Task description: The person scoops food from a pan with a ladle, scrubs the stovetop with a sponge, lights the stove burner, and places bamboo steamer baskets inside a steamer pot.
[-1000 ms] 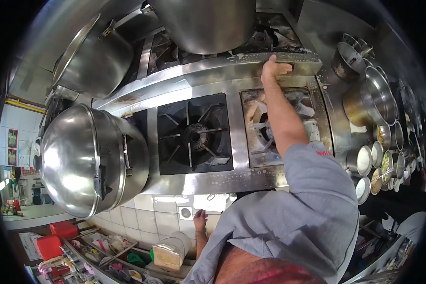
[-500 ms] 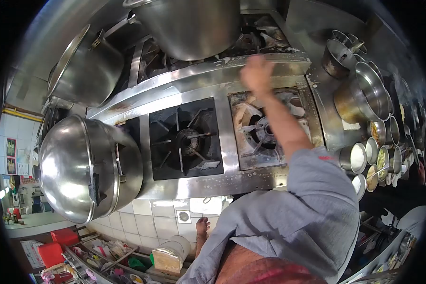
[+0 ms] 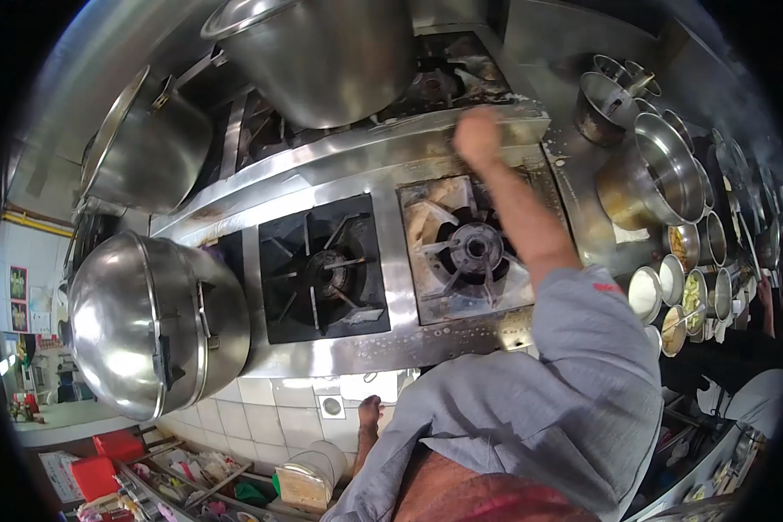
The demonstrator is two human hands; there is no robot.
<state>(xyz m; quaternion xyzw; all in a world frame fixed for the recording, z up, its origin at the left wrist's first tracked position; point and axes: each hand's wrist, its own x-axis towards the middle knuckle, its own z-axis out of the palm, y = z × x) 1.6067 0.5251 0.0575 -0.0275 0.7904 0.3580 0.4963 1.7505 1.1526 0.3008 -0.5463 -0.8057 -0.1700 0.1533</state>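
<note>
My right hand (image 3: 478,136) is closed in a fist at the raised steel ledge (image 3: 322,158) behind the front burners. What lies inside the fingers, if anything, is hidden. Below its forearm is the right burner (image 3: 475,248), with brownish, stained surrounds. The left burner (image 3: 329,273), dark with a star-shaped grate, sits beside it. White spots mark the steel stove (image 3: 322,355) along its front edge and the ledge. My left hand (image 3: 371,412) hangs low in front of the stove over the tiled floor, fingers loosely bent and holding nothing visible.
A large steel pot (image 3: 322,65) stands on the rear burners, another pot (image 3: 148,143) at back left. A big domed steel vessel (image 3: 117,326) bulges at front left. Stacked pans (image 3: 652,174) and small food containers (image 3: 644,294) line the right. A white bucket (image 3: 322,465) is below.
The view has shifted, so the stove and pots appear farther left. My right hand has moved along the ledge toward its right end. My left hand still hangs low.
</note>
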